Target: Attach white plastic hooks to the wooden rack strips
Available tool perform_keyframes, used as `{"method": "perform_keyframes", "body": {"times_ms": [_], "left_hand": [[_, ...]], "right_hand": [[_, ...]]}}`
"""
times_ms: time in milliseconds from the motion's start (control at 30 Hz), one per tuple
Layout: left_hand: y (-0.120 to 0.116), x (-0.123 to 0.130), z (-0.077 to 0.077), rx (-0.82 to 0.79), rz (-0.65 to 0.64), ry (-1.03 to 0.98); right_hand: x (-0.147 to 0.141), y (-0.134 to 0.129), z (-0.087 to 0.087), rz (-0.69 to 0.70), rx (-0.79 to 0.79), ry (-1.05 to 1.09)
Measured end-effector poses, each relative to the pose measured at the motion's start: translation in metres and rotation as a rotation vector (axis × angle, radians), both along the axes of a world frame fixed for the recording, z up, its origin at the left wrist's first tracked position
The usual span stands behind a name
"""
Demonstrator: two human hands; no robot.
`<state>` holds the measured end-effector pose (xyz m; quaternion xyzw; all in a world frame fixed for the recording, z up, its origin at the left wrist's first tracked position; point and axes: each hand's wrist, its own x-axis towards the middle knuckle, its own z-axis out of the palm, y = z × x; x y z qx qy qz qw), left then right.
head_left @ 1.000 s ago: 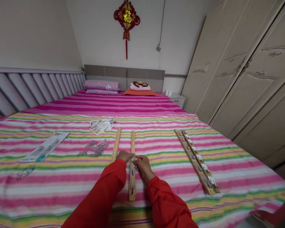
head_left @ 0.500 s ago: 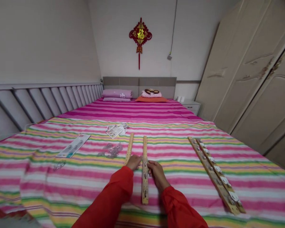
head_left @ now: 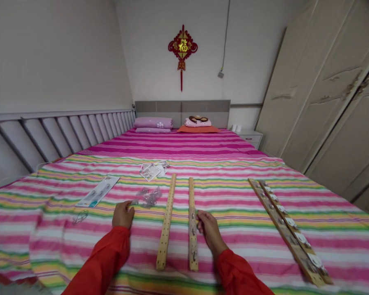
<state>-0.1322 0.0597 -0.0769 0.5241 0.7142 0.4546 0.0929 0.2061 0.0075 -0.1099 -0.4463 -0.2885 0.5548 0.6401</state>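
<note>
Strip lies lengthwise away, by R hand; L hand @ bags (grips unclear).

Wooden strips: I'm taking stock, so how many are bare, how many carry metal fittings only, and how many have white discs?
Bare strip: 1
Metal fittings only (strip by the right hand, left strip of the right-hand pair): 2
White discs (right strip of that pair): 1
Total: 4
</note>
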Motion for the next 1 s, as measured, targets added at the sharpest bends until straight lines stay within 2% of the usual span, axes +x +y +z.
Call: {"method": "perform_keyframes", "body": {"times_ms": [167,300,400,533,667,767,867,1000], "left_hand": [[0.008,-0.003,0.003,-0.038,-0.013,-0.159],[0.003,0.002,0.016,0.079,0.137,-0.493],[-0.011,0.018,0.033,0.150,0.105,-0.756],[-0.031,0.056,0.056,0.029,-0.100,-1.057],[-0.042,0.107,0.068,-0.130,-0.294,-1.159],[-0.045,0.146,0.068,-0.230,-0.363,-1.228],[-0.047,0.179,0.060,-0.311,-0.368,-1.275],[-0.046,0.207,0.048,-0.370,-0.365,-1.247]], "right_hand": [[0.000,-0.001,0.000,-0.007,0.003,0.008],[0.001,0.000,-0.001,-0.006,0.013,0.013],[0.001,-0.001,-0.001,-0.014,0.019,0.034],[0.001,-0.002,0.002,-0.029,0.024,0.072],[0.000,-0.003,0.004,-0.074,0.028,0.114],[0.000,-0.002,0.004,-0.103,0.034,0.149],[0.001,-0.003,0.005,-0.097,0.055,0.183],[0.003,-0.005,0.009,-0.051,0.084,0.222]]}}
